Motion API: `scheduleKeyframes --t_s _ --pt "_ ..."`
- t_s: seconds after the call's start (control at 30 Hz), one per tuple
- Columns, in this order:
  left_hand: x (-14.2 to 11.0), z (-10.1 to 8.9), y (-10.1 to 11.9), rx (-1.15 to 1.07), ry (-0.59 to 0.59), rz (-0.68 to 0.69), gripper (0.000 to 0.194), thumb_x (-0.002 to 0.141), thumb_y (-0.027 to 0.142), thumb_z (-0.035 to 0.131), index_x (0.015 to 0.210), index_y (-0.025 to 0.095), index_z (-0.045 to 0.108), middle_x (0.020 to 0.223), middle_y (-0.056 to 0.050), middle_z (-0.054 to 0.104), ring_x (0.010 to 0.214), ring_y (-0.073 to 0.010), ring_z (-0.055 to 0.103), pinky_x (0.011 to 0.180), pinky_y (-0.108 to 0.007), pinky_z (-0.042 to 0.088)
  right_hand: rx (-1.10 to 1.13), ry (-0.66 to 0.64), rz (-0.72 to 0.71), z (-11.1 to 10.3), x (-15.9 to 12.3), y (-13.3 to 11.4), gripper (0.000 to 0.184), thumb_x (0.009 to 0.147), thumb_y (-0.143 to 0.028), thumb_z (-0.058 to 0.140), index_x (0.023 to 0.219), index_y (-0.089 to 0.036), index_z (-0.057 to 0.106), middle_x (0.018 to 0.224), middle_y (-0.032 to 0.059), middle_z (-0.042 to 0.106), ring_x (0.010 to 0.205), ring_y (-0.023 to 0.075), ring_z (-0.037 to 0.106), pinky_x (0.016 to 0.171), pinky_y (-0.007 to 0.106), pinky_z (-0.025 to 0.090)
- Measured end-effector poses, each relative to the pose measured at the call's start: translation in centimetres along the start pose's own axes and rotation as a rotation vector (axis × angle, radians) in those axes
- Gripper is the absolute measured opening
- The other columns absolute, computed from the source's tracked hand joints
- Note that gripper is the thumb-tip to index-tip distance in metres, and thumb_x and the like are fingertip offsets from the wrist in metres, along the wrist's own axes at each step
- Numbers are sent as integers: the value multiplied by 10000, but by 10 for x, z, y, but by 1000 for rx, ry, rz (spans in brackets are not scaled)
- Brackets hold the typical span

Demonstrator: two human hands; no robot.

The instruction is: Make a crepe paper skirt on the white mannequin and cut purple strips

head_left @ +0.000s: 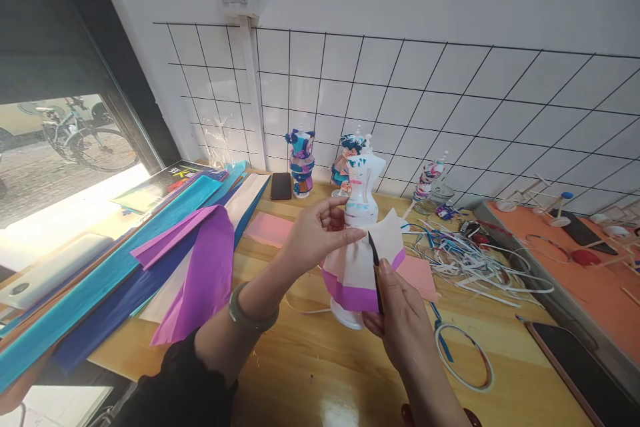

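Note:
A small white dress-form mannequin (pixel 361 193) stands upright before me on the table, with teal and pink marks on its bodice. Around its lower part hangs a gathered crepe paper skirt (pixel 350 267), cream with a purple lower band. My left hand (pixel 320 230) is closed, thumb and fingers pinching the skirt's upper edge at the waist. In my right hand (pixel 403 310) is a slim black pointed tool (pixel 375 253), shaped like tweezers, its tip against the paper near my left thumb. Part of the tool is hidden by my fingers.
Crepe paper strips (pixel 165 260) lie on the left, near a black phone (pixel 281 186). Decorated mannequins (pixel 301 163) stand behind. Tangled paper strips (pixel 470 253), a ring-shaped roll (pixel 465 357) and a dark tablet-like device (pixel 575 360) are on the right, beside an orange tray (pixel 530 227).

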State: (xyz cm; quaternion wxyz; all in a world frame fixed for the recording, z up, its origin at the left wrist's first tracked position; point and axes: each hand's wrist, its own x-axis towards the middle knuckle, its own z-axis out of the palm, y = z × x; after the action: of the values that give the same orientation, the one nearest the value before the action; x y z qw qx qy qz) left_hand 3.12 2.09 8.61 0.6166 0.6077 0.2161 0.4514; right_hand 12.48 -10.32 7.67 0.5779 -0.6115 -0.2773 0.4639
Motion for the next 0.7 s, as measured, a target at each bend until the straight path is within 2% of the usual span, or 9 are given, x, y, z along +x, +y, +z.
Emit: scheduleKeyframes --t_s 0.23,0.7 --pt "1 0 1 -12 -12 -6 615 594 233 781 1153 142 540 939 -72 666 861 -154 623 785 -287 503 0 15 -3 0 3 5 503 676 -698 548 652 -207 440 497 -69 340 401 51 302 353 166 305" --pt "1 -1 5 -84 -50 -7 592 575 205 783 1121 132 566 988 -90 677 883 -169 635 820 -319 499 18 -102 -98 1 0 2 489 803 -629 446 580 -198 377 419 -80 318 349 39 258 334 167 208"
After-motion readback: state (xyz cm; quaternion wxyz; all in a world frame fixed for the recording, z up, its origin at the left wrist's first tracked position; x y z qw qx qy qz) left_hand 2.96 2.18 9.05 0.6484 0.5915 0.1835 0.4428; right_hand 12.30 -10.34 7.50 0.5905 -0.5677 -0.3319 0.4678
